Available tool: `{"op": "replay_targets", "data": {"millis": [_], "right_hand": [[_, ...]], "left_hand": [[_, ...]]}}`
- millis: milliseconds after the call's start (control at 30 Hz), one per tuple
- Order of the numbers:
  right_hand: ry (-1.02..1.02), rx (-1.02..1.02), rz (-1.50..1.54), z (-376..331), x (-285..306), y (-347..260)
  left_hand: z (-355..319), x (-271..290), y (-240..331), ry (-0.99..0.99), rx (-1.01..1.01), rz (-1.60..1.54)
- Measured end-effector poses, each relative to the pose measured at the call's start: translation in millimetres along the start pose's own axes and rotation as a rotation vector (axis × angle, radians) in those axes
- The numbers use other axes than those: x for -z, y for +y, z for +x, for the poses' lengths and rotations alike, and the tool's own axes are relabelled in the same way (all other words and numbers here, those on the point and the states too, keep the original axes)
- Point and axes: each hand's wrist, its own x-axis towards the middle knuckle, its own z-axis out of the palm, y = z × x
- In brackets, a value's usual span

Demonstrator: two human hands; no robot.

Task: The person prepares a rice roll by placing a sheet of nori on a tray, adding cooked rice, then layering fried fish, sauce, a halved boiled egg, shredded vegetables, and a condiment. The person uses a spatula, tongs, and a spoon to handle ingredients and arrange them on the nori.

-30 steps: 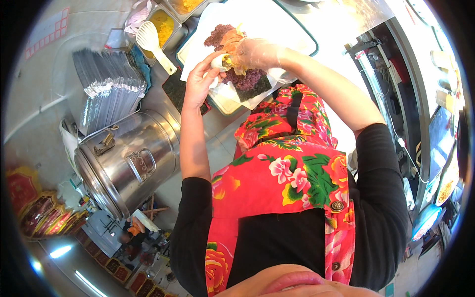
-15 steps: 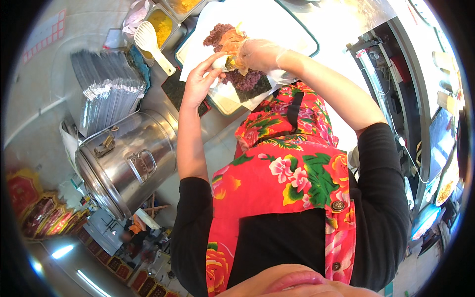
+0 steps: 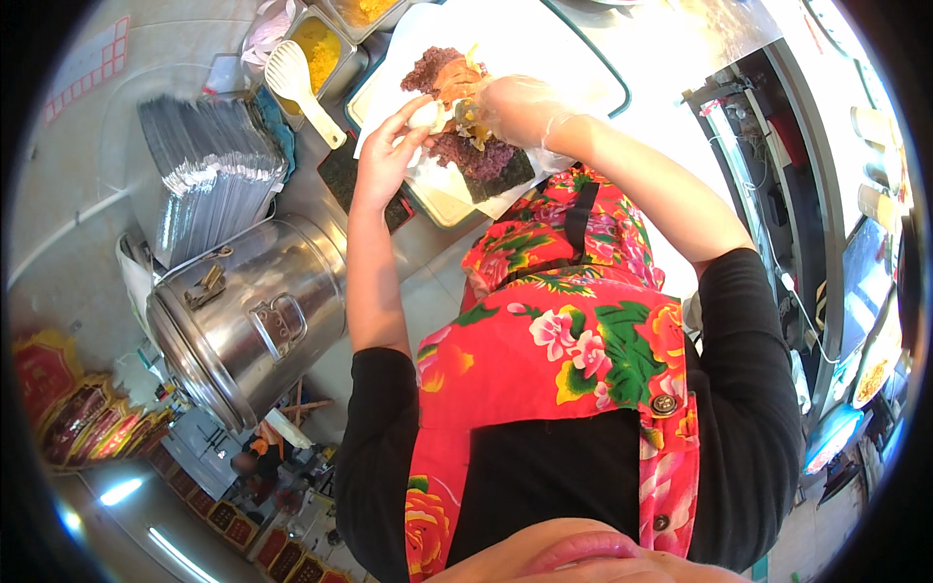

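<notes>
In my left hand (image 3: 391, 141), a white rounded piece that looks like a boiled egg (image 3: 425, 116) is pinched between the fingers. My right hand (image 3: 523, 105), in a clear plastic glove, is closed just right of it. A small dark and yellow piece (image 3: 468, 114) shows at the right fingertips; what exactly they grip is hidden. Below both hands, purple rice (image 3: 476, 157) is spread over a dark seaweed sheet (image 3: 501, 179), with orange-brown slices (image 3: 455, 78) on top. White paper (image 3: 397, 70) lies beneath, on a green-edged board (image 3: 449, 212).
A white slotted rice paddle (image 3: 292, 76) rests beside a metal tub of yellow filling (image 3: 319, 58). Left of the board stand a stack of silvery sheets or bags (image 3: 216, 175) and a large steel canister (image 3: 258, 311). A dark-framed shelf unit (image 3: 777, 155) is at the right.
My right hand has shifted slightly to the right, away from the egg. More of the egg's white surface shows, and the dark and yellow piece is now apart from it.
</notes>
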Motion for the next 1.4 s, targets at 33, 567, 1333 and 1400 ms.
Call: {"op": "replay_targets", "data": {"millis": [33, 567, 1333, 1400], "right_hand": [[0.025, 0.023, -0.013, -2.2, 1.5, 1.3], [0.146, 0.275, -0.359, -16.2, 24.5, -42.5], [0.178, 0.079, -0.190, -31.4, 13.2, -40.7], [0.110, 0.006, -0.194, -31.3, 19.1, -35.6]], "left_hand": [[0.2, 2.6, -1.9, 0.009, 0.003, -0.005], [7.1, 6.3, -19.7, -0.210, 0.032, -0.501], [-7.5, -14.1, -19.9, 0.108, 0.109, -0.509], [-13.5, -8.8, -19.3, 0.152, 0.098, -0.431]]}}
